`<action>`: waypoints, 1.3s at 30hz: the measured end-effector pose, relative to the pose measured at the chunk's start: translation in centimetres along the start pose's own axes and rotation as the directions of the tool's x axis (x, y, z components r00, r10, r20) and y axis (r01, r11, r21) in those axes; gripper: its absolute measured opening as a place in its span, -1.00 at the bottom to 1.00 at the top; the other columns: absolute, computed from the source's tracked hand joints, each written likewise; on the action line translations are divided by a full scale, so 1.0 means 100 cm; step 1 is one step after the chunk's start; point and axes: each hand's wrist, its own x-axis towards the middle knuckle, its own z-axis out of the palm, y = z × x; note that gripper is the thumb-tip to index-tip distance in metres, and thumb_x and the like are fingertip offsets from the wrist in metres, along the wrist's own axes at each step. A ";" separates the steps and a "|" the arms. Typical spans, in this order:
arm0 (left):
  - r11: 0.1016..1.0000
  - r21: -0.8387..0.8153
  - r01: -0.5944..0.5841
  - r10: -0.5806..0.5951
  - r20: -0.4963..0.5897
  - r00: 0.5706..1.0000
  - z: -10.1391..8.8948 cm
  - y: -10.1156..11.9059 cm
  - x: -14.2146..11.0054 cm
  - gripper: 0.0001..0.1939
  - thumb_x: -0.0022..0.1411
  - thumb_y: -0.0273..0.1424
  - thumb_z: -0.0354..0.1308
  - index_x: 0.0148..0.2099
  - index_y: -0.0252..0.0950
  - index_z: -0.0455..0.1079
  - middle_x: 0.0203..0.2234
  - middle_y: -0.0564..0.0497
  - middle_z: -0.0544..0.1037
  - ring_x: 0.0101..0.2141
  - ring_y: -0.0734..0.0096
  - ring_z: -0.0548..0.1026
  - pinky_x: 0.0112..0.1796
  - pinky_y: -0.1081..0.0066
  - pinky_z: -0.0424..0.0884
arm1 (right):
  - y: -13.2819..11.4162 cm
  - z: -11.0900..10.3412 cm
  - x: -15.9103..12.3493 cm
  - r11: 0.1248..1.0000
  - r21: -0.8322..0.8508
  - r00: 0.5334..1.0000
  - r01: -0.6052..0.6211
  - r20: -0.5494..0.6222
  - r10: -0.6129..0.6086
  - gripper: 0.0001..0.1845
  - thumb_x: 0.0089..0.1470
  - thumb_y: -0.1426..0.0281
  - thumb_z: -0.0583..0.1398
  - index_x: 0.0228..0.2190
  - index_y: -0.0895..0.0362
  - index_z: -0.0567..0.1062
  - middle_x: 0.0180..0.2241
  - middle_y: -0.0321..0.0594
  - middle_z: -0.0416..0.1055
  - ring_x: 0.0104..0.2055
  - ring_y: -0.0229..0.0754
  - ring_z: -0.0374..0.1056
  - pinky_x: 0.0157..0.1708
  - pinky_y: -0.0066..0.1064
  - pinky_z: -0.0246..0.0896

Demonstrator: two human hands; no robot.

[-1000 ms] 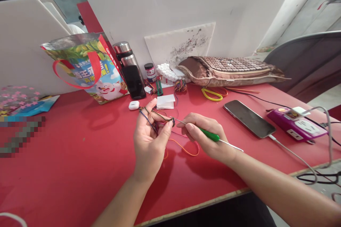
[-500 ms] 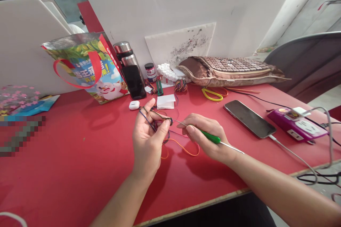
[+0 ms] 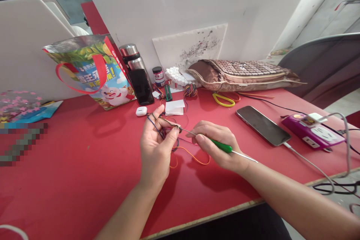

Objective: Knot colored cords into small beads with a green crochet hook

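Between its thumb and fingers my left hand (image 3: 157, 142) pinches a small dark piece of crochet work (image 3: 179, 129). Dark yarn (image 3: 153, 122) runs round its raised index finger, and more strands hang below the palm. My right hand (image 3: 218, 140) is closed round the green handle of a crochet hook (image 3: 222, 146). The thin metal shaft points left, its tip at the crochet piece; whether it passes through a stitch is too small to tell. A loop of orange yarn (image 3: 197, 161) lies on the red table under both hands.
Behind the hands are a white earbud case (image 3: 141, 111), folded white paper (image 3: 174, 107) and a multicoloured yarn ball (image 3: 190, 90). A charging phone (image 3: 263, 125) and a purple power strip (image 3: 313, 131) lie right. A colourful bag (image 3: 92, 75) and steel flask (image 3: 132, 54) stand back left.
My left hand has shifted slightly left and down with the crochet piece. The hook's tip, at the piece a second ago, came slightly apart from it and is against it again.
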 end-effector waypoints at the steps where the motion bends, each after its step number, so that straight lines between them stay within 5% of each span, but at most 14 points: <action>1: 1.000 -0.001 0.005 -0.005 -0.002 1.000 0.000 0.000 0.000 -0.44 0.13 -0.46 0.46 0.18 -0.16 0.50 -0.35 0.12 0.53 -0.36 0.50 0.47 -0.33 0.52 0.43 | 0.000 0.000 0.000 1.000 -0.004 1.000 0.000 0.003 0.000 -0.76 0.47 0.39 0.13 -0.21 0.12 0.59 -0.40 -0.14 0.50 -0.42 -0.17 0.42 -0.42 -0.32 0.39; 39: 0.998 -0.054 0.027 -0.028 -0.011 1.000 -0.001 -0.004 0.003 -0.42 0.09 -0.49 0.48 0.17 -0.20 0.49 -0.40 0.16 0.51 -0.41 0.55 0.43 -0.40 0.56 0.36 | 0.002 0.002 -0.002 1.000 0.009 1.000 -0.021 -0.017 0.021 -0.76 0.46 0.44 0.14 -0.23 0.15 0.60 -0.41 -0.18 0.47 -0.45 -0.23 0.34 -0.44 -0.37 0.30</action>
